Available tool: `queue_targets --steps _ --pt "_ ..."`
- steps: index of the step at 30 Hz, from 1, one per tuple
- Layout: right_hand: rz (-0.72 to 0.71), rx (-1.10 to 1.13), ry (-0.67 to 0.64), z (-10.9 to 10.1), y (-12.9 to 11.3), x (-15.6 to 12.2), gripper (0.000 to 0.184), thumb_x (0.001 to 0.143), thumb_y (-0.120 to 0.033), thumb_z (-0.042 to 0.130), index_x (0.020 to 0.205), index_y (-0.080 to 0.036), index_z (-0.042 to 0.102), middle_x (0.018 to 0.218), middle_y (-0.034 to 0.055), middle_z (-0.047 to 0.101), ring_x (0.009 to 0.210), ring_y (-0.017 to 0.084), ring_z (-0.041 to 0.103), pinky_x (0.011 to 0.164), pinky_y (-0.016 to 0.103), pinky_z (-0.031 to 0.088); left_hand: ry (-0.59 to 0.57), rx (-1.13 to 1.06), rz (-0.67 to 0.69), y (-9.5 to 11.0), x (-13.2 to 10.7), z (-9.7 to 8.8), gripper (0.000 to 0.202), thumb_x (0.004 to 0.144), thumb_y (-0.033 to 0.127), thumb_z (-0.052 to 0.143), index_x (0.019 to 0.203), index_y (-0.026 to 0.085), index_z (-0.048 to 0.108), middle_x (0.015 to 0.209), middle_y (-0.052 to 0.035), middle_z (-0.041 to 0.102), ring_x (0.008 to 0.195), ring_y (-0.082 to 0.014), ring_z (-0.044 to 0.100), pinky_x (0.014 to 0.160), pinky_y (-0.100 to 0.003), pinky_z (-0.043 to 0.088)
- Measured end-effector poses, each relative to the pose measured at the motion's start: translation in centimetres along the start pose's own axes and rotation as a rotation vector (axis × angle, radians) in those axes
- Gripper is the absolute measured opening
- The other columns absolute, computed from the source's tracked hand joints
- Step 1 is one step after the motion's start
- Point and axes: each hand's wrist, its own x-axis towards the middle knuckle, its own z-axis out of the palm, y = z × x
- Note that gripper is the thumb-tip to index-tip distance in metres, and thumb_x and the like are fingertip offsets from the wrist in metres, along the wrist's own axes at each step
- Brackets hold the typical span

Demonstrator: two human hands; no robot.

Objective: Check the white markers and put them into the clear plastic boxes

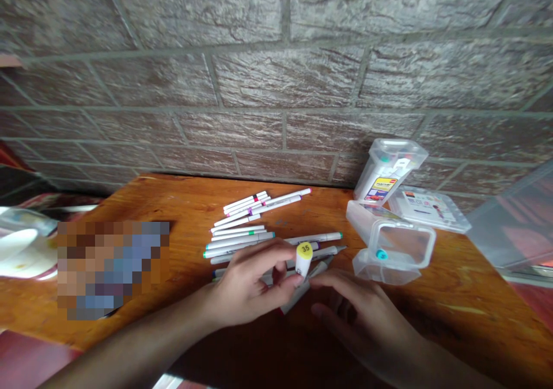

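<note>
My left hand is closed on a white marker held upright, its yellow cap end marked 35 facing the camera. My right hand lies low on the wooden table just right of it, fingertips pinching the end of another white marker that lies on the table. Several more white markers with coloured ends are spread on the table behind my hands. A clear plastic marker case lies on its side to the right, with one teal-capped marker inside.
A second clear case leans against the brick wall, beside its flat lid. A large clear plastic bin stands at the right edge. A blurred-out patch and white items sit at the left.
</note>
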Motion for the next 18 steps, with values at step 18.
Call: queue_targets --steps 18 --pt "0.005 -0.01 -0.006 0.05 -0.06 0.05 0.017 0.102 -0.026 0.063 0.118 -0.025 0.069 0.109 0.0032 0.079 0.092 0.021 0.074 0.08 0.031 0.055 0.082 0.194 0.231 0.35 0.7 0.01 0.019 0.092 0.017 0.063 0.111 0.017 0.064 0.081 -0.0053 0.072 0.066 -0.0164 0.067 0.061 -0.023 0.054"
